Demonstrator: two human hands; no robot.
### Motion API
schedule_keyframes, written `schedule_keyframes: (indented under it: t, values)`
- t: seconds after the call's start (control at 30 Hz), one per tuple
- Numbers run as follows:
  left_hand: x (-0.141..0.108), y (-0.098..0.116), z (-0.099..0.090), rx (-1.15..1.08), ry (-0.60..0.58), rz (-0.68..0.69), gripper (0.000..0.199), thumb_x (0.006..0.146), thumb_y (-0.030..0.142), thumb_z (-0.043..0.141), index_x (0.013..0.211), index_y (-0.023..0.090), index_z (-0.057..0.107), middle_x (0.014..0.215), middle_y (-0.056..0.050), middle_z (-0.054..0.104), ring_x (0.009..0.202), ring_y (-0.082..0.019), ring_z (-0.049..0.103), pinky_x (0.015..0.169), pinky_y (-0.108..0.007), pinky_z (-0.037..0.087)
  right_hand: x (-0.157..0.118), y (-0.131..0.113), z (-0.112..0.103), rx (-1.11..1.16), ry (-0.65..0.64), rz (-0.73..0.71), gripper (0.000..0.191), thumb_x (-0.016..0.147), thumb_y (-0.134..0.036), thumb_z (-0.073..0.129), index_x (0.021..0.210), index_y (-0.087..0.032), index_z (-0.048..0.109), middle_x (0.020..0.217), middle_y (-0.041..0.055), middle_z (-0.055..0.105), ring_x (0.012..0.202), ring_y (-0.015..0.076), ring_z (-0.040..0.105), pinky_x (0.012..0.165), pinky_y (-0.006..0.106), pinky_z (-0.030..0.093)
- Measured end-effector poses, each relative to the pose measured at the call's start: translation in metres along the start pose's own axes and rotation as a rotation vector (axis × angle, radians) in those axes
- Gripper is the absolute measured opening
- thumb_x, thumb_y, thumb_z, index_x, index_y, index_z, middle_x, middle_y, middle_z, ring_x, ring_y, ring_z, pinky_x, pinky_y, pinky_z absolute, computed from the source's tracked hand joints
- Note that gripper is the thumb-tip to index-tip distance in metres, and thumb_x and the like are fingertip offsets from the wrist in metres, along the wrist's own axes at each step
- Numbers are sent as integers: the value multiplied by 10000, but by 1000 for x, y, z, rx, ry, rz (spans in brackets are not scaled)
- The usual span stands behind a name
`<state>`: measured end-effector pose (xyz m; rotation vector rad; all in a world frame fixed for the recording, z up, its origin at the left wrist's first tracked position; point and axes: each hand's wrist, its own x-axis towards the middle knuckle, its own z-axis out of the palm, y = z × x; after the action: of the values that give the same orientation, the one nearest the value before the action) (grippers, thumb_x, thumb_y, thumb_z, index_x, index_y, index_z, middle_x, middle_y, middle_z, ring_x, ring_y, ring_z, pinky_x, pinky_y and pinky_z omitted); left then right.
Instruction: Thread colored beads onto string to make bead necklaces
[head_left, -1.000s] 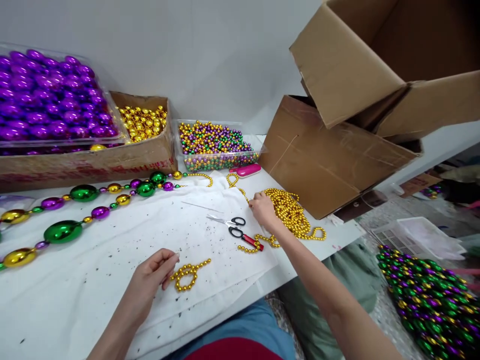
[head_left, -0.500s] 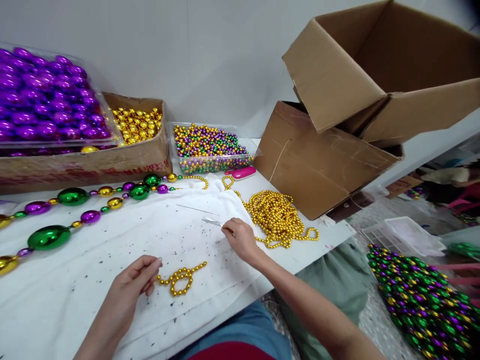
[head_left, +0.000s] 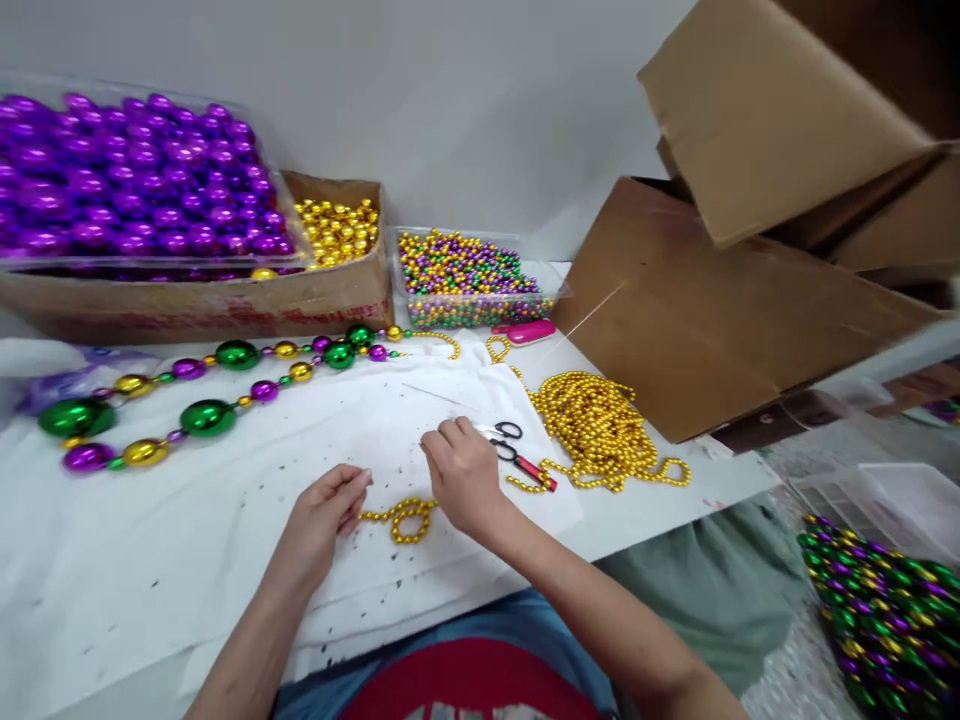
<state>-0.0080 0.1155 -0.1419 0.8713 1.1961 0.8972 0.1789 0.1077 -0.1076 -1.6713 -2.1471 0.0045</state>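
Note:
My left hand [head_left: 330, 510] is closed in a pinch at the left end of a short gold bead strand [head_left: 410, 522], whose middle lies looped on the white cloth. Above the strand's right end is my right hand [head_left: 463, 475], fingers curled; what they hold, if anything, is hidden. Scissors with black handles [head_left: 508, 452] lie just right of that hand, partly behind it. A thin needle [head_left: 439, 397] rests on the cloth beyond. To the right sits a pile of gold bead strands [head_left: 592, 428].
A necklace of large beads [head_left: 208, 418] lies at the left. Behind stand a tub of purple beads [head_left: 150, 262], a carton of gold beads [head_left: 225, 310], a tub of small mixed beads [head_left: 480, 300] and cardboard boxes [head_left: 697, 310]. A pink tool [head_left: 531, 332] lies near them.
The view has swung left, showing more of the large-bead necklace. My right hand has moved off the scissors, which now lie on the cloth, and come closer to my left hand.

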Motion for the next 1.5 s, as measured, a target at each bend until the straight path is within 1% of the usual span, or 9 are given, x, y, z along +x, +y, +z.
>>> schedule_keyframes:
  t: [0.17,0.37,0.47,0.63,0.8,0.97,1.23,1.33,1.5]
  values:
    - [2,-1,-4,-300,30,-38,281,692,335,735,732,155,523,512,79,361,420,-25,226,370,-134,161,-16,-40,7,227,5,-41,266,927,-176,374,831,-203,620,682,45,582,655,176,500,622,303,314]
    - [-2,-7,-9,-501,67,-45,300,672,284,762,767,134,520,664,-6,598,434,-16,362,413,-134,343,-19,-67,40,1044,-66,428,242,884,-393,494,779,-198,591,525,-52,450,462,100,351,474,234,270]
    - [-7,-6,-8,-554,64,-67,299,675,252,763,779,131,510,796,-73,661,472,-22,424,431,-129,382,-21,-76,48,1232,-81,509,232,853,-391,535,764,-185,591,544,-53,469,469,90,318,450,224,253]
    - [-10,-4,-11,-601,41,-54,256,713,198,734,788,129,498,891,-119,671,457,-3,398,374,-93,308,-28,-76,49,1186,-42,513,227,854,-373,538,723,-191,574,531,-66,385,488,91,306,463,223,251]
    - [-10,-2,-16,-718,49,-103,232,714,143,717,785,123,497,846,-92,648,440,7,372,346,-79,272,-40,-72,48,919,-102,380,224,884,-344,497,726,-199,562,522,-63,384,493,98,346,508,230,264]
    - [-9,-1,-22,-781,8,-116,249,688,128,729,770,131,494,615,30,484,439,-12,374,329,-75,233,-54,-69,47,645,-176,229,199,901,-298,469,787,-207,605,541,-42,499,513,115,453,551,240,275]
    - [-6,-7,-26,-740,11,-117,265,678,131,740,752,130,485,620,37,463,414,6,320,320,-74,177,-63,-59,38,397,-282,86,200,910,-247,444,825,-220,623,658,5,641,623,167,578,592,264,306]
    - [-6,-7,-30,-733,18,-109,273,675,130,745,753,137,483,615,40,464,414,5,318,331,-77,195,-62,-42,34,389,-290,34,200,910,-235,441,838,-221,626,785,28,669,744,184,594,648,273,351]
    - [-8,-8,-34,-666,16,-66,302,662,156,763,751,143,475,602,44,453,422,-2,322,339,-88,191,-40,19,18,316,-204,105,216,899,-258,446,854,-219,654,863,59,660,833,216,576,731,327,412]
